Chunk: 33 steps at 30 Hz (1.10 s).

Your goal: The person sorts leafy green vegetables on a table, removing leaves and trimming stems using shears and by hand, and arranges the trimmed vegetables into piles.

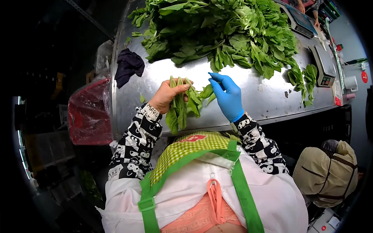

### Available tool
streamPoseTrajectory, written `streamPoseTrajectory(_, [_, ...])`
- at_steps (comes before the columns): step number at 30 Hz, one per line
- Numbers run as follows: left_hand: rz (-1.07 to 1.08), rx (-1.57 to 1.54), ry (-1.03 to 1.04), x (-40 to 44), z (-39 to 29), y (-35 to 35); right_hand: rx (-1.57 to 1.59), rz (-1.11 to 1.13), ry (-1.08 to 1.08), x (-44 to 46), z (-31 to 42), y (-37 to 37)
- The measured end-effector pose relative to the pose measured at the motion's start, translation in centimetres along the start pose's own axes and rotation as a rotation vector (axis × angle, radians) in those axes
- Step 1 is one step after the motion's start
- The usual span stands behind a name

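Observation:
Bare and closed, my left hand [167, 95] grips a small bunch of leafy greens [181, 108] by the stems, with the leaves hanging down near the table's front edge. To its right is my right hand [227, 95] in a blue glove. Its thumb and fingers are bent toward each other, and whether anything lies between the fingertips is too small to tell. Some leaves of the bunch reach toward the glove. Beyond both hands a large heap of leafy greens [217, 31] covers the back of the metal table [155, 73].
A dark cloth [129, 66] lies at the table's left edge, beside a red plastic-lined crate [89, 112]. Loose greens [309, 81] and two scales [324, 66] are at the right. Another person's hands [309, 11] show at top right; a padded stool [326, 173] stands at lower right.

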<state>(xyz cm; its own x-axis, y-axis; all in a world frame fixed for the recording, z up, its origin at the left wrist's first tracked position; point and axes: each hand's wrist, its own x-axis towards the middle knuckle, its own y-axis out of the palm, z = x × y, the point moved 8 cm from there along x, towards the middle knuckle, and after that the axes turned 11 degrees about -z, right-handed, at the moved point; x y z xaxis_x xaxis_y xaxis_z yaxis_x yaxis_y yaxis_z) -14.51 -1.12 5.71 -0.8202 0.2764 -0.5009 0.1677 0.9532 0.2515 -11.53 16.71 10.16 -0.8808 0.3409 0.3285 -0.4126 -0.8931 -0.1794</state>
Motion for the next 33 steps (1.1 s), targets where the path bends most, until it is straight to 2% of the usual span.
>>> streamPoseTrajectory(4, [0.014, -0.012, -0.003, -0.1, 0.0, 0.1, 0.123, 0.048, 0.061, 0.9, 0.3, 1.2])
streamPoseTrajectory(8, [0.013, -0.060, 0.000, 0.3, 0.0, -1.1, 0.106, 0.015, 0.033, 1.6, -0.4, 1.1])
streamPoseTrajectory(10, [0.005, -0.168, -0.053, -0.5, -0.5, -1.4, 0.253, 0.054, 0.252, 1.3, -2.1, 1.0])
streamPoseTrajectory(18, [0.020, -0.189, -0.043, -0.7, -0.1, -3.0, 0.313, 0.122, 0.313, 0.9, -2.8, 2.2])
streamPoseTrajectory(20, [-0.022, -0.186, -0.036, -1.2, -0.2, -4.0, 0.206, 0.136, 0.318, 1.0, -5.3, 2.8])
streamPoseTrajectory(22, [-0.060, -0.192, -0.029, -1.3, 0.3, -6.1, -0.164, 0.086, 0.163, 1.7, -8.3, 1.9])
streamPoseTrajectory(24, [-0.078, -0.303, -0.059, -2.2, 0.6, -8.1, -0.371, 0.073, 0.242, 2.6, -13.8, 1.1])
streamPoseTrajectory(27, [-0.150, -0.332, -0.077, -3.3, 1.6, -10.7, -0.613, 0.075, 0.184, 3.6, -17.1, 1.2])
streamPoseTrajectory(28, [-0.174, -0.339, -0.100, -3.7, 1.9, -11.2, -0.745, 0.198, 0.227, 3.8, -16.3, 2.3])
streamPoseTrajectory(30, [-0.206, -0.333, -0.108, -4.1, 2.6, -11.6, -1.005, 0.292, 0.295, 3.8, -15.1, 4.2])
streamPoseTrajectory(33, [-0.202, -0.297, -0.131, -4.5, 3.5, -11.3, -1.041, 0.394, 0.230, 5.1, -16.3, 7.9])
